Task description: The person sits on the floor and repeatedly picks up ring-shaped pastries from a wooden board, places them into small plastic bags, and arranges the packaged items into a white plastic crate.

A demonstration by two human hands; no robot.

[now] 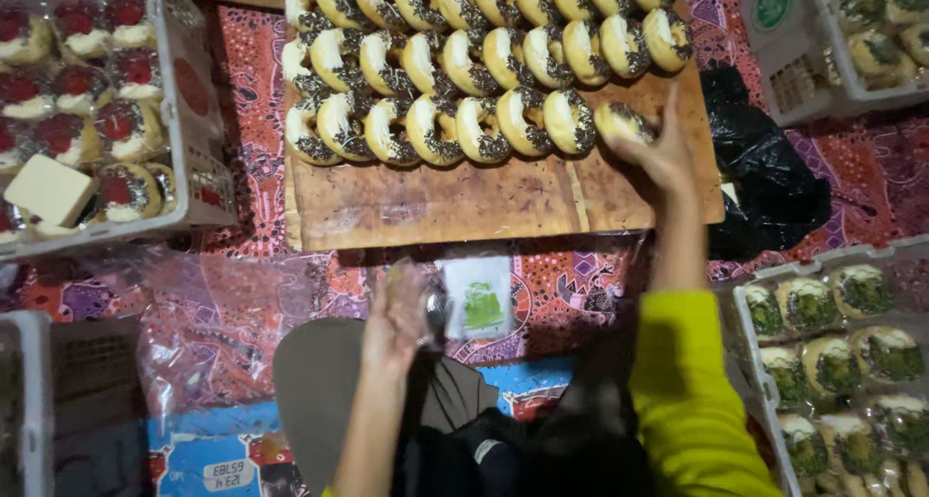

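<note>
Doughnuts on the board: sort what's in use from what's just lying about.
In use: right hand taking a chocolate-sprinkled doughnut off the wooden board; left hand holding a clear bag.

Lying about: red-topped doughnut crate, green-topped packed doughnuts, black bag.

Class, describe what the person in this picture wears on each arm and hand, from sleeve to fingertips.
The right arm wears a bright yellow-green long sleeve, ending partway up the forearm. The right hand is bare, with no glove, ring or watch to be seen. The left arm shows no sleeve in view, and the left hand is bare too, though blurred.
</note>
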